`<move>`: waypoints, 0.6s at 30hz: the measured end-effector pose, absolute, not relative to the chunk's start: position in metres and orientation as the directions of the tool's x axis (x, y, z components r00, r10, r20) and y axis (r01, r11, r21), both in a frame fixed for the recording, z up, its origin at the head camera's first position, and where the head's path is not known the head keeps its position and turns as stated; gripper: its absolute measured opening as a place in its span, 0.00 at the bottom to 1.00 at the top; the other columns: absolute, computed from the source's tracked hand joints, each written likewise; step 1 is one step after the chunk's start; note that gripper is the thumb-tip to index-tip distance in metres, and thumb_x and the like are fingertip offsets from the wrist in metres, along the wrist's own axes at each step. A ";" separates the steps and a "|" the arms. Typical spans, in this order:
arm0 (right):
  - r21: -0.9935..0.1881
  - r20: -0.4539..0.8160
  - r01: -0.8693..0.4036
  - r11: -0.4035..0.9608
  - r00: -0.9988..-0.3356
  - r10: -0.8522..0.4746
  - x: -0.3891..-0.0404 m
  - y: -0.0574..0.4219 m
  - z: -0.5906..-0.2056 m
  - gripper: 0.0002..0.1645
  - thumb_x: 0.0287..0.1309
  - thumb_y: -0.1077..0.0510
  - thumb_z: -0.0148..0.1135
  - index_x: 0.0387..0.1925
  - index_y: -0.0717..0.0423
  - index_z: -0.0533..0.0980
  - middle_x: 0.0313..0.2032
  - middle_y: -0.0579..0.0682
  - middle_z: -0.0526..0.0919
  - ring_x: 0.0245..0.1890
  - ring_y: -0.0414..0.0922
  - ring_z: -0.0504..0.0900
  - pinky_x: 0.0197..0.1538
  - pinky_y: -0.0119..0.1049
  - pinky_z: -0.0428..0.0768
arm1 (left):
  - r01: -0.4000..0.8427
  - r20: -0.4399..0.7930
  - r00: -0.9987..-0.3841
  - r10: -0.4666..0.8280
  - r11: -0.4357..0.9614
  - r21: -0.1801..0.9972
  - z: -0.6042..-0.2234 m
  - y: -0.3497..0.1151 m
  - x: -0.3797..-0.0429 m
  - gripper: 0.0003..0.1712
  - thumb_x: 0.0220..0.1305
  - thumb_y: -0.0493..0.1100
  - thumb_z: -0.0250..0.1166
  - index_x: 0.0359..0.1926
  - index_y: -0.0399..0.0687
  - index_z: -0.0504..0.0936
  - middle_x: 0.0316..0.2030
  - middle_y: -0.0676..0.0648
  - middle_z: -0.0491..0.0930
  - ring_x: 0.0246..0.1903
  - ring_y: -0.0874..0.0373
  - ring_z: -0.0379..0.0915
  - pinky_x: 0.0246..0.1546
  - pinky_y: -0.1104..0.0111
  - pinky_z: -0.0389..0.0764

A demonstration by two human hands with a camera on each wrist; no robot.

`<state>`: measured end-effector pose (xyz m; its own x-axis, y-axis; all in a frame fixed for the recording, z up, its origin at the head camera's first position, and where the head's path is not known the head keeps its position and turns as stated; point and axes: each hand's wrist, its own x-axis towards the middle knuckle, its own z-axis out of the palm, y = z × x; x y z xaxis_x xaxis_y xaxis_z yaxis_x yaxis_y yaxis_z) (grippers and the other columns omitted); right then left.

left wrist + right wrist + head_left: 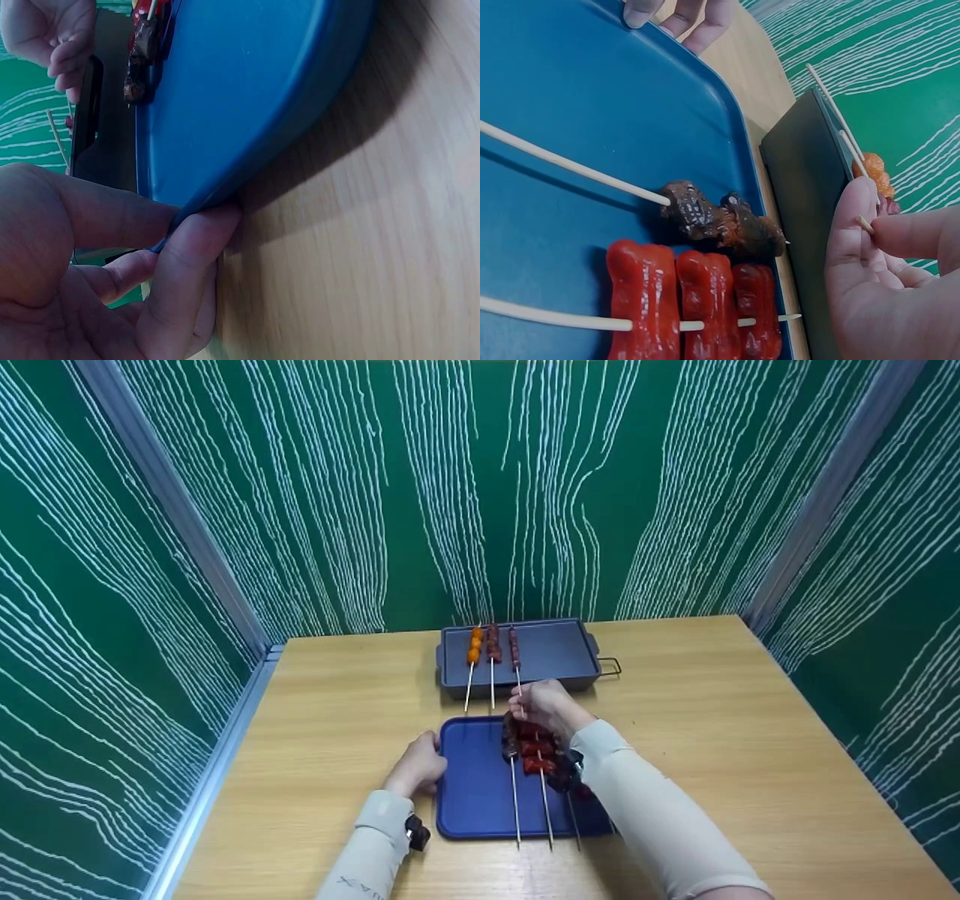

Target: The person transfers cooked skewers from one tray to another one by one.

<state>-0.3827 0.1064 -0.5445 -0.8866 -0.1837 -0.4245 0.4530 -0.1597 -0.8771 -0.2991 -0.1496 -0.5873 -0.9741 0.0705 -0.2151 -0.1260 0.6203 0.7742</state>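
My left hand [420,765] pinches the left rim of a blue tray [472,787] between thumb and fingers; the left wrist view shows the grip closely. Beyond the tray, my right hand [546,705] pinches the stick end of a thin meat skewer [514,649], whose meat lies on a dark grey grill pan [559,649]. To its left on the pan lie a wider meat skewer [493,643] and an orange ball skewer [475,645]. On the tray are a dark browned meat skewer [694,214] and a glossy red skewer [645,300]. My right arm partly hides further skewers there.
The pan has a wire handle [611,666] on its right and stands near the back of the wooden table [345,697]. Sticks overhang its front edge. Green walls [517,495] with white lines enclose the table at the back and sides.
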 end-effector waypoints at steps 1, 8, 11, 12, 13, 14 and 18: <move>-0.878 -0.422 0.451 -0.159 -0.888 -0.185 -0.383 0.107 -0.544 0.21 0.72 0.77 0.46 0.64 0.77 0.69 0.29 0.54 0.83 0.23 0.41 0.82 0.29 0.28 0.86 | -0.129 -0.218 -0.974 0.070 0.619 0.775 -0.587 -0.150 -0.299 0.14 0.56 0.27 0.51 0.44 0.36 0.74 0.39 0.38 0.76 0.27 0.48 0.80 0.11 0.69 0.80; -0.886 -0.392 0.428 -0.177 -0.897 -0.205 -0.383 0.108 -0.537 0.24 0.72 0.78 0.45 0.67 0.80 0.67 0.27 0.52 0.82 0.24 0.41 0.82 0.31 0.29 0.87 | -0.140 -0.227 -0.972 0.065 0.612 0.779 -0.587 -0.149 -0.299 0.14 0.58 0.26 0.50 0.45 0.37 0.73 0.40 0.38 0.76 0.25 0.48 0.79 0.11 0.68 0.81; -0.887 -0.382 0.421 -0.187 -0.899 -0.215 -0.382 0.108 -0.534 0.24 0.71 0.78 0.44 0.66 0.80 0.67 0.27 0.52 0.81 0.24 0.41 0.82 0.32 0.30 0.88 | -0.150 -0.237 -0.970 0.062 0.612 0.776 -0.586 -0.149 -0.299 0.13 0.59 0.27 0.51 0.45 0.37 0.73 0.40 0.38 0.76 0.25 0.49 0.79 0.12 0.67 0.82; -0.887 -0.381 0.421 -0.191 -0.899 -0.216 -0.382 0.109 -0.533 0.22 0.72 0.78 0.44 0.65 0.80 0.68 0.27 0.52 0.81 0.24 0.42 0.82 0.32 0.30 0.88 | -0.152 -0.239 -0.969 0.063 0.612 0.776 -0.585 -0.149 -0.299 0.13 0.59 0.27 0.51 0.45 0.37 0.73 0.40 0.38 0.76 0.25 0.49 0.79 0.12 0.67 0.82; -0.888 -0.378 0.419 -0.189 -0.900 -0.218 -0.381 0.109 -0.533 0.21 0.71 0.78 0.44 0.62 0.79 0.69 0.27 0.52 0.82 0.24 0.42 0.82 0.32 0.31 0.88 | -0.156 -0.244 -0.968 0.062 0.612 0.775 -0.585 -0.149 -0.298 0.13 0.60 0.27 0.51 0.45 0.37 0.73 0.40 0.38 0.76 0.24 0.49 0.79 0.12 0.66 0.83; -0.890 -0.376 0.417 -0.184 -0.900 -0.221 -0.381 0.108 -0.532 0.19 0.71 0.78 0.44 0.60 0.77 0.70 0.27 0.52 0.82 0.24 0.41 0.82 0.32 0.30 0.88 | -0.159 -0.247 -0.967 0.062 0.612 0.775 -0.585 -0.149 -0.298 0.13 0.60 0.27 0.51 0.46 0.37 0.73 0.40 0.39 0.76 0.24 0.50 0.78 0.13 0.66 0.83; -0.900 -0.366 0.405 -0.161 -0.903 -0.223 -0.378 0.108 -0.527 0.17 0.71 0.77 0.46 0.58 0.75 0.72 0.28 0.52 0.83 0.24 0.40 0.83 0.33 0.30 0.88 | -0.163 -0.255 -0.965 0.065 0.612 0.774 -0.584 -0.149 -0.298 0.13 0.61 0.28 0.51 0.46 0.36 0.74 0.39 0.39 0.77 0.21 0.51 0.77 0.14 0.64 0.84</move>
<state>-0.3776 0.1081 -0.5274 -0.9033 -0.2231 -0.3665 0.4050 -0.1611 -0.9000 -0.2975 -0.1491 -0.5842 -0.9649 0.0648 -0.2545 -0.1630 0.6119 0.7739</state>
